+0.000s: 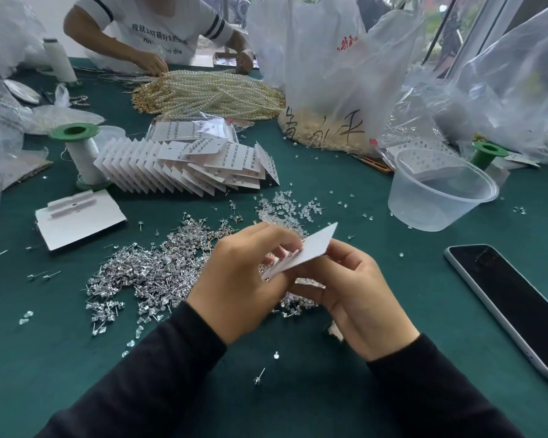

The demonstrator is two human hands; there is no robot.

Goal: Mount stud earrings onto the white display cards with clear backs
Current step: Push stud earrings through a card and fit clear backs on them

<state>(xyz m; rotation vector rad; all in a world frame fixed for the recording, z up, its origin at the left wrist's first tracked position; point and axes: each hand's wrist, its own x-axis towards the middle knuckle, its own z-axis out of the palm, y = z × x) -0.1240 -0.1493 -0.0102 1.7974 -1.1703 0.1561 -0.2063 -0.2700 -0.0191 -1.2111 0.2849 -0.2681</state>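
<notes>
I hold a white display card (314, 248) tilted above the green table, its back toward me. My left hand (241, 279) grips the card's left lower edge, fingers curled round it. My right hand (355, 289) holds the card from below on the right, fingers curled under it; whether it also pinches a clear back is hidden. A wide heap of loose stud earrings (152, 270) lies under and left of my hands. A smaller pile of clear backs (285, 207) sits just beyond the card. Finished cards (196, 165) lie fanned in a row further back.
A black phone (513, 305) lies at the right. A clear plastic tub (440, 191) stands at the right back. A blank card stack (79, 219) and a green-capped spool (79, 150) sit at the left. Across the table a person works on pearl strands (209, 93); plastic bags (329, 67) crowd the back.
</notes>
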